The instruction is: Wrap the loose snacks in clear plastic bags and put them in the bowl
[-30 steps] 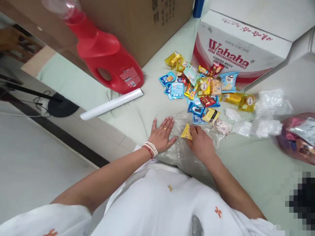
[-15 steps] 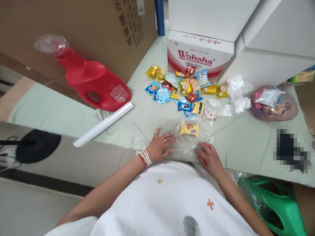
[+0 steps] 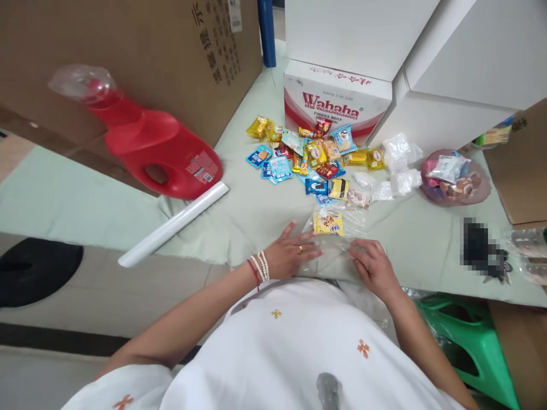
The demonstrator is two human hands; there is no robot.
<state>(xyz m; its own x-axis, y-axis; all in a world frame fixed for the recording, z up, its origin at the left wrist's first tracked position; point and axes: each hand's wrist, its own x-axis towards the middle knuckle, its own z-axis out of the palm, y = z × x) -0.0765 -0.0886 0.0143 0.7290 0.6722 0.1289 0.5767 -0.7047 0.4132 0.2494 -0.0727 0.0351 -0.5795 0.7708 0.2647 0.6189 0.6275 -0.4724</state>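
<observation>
A yellow wrapped snack (image 3: 328, 224) lies on a clear plastic bag (image 3: 329, 250), spread flat on the cloth near my body. My left hand (image 3: 291, 250) rests palm down with its fingers spread over the bag's left part, fingertips just below the snack. At the bag's right edge, my right hand (image 3: 375, 269) is curled, thumb and fingers closed on the thin film. Behind the snack lies a heap of small snacks, with a blue packet (image 3: 316, 187), a yellow-and-black packet (image 3: 339, 188) and a pale packet (image 3: 358, 198) nearest.
A red detergent bottle (image 3: 160, 151) and a white roll (image 3: 173, 225) lie to the left. Crumpled clear bags (image 3: 401, 165) and a pink bowl of packets (image 3: 481, 191) are on the right. The Wahaha box (image 3: 337, 102) stands behind; a green stool (image 3: 482, 336) is below right.
My left hand has slid right across the bag, its fingertips nearer the snack. My right hand has shifted slightly right along the bag's edge. The whole view has moved a little.
</observation>
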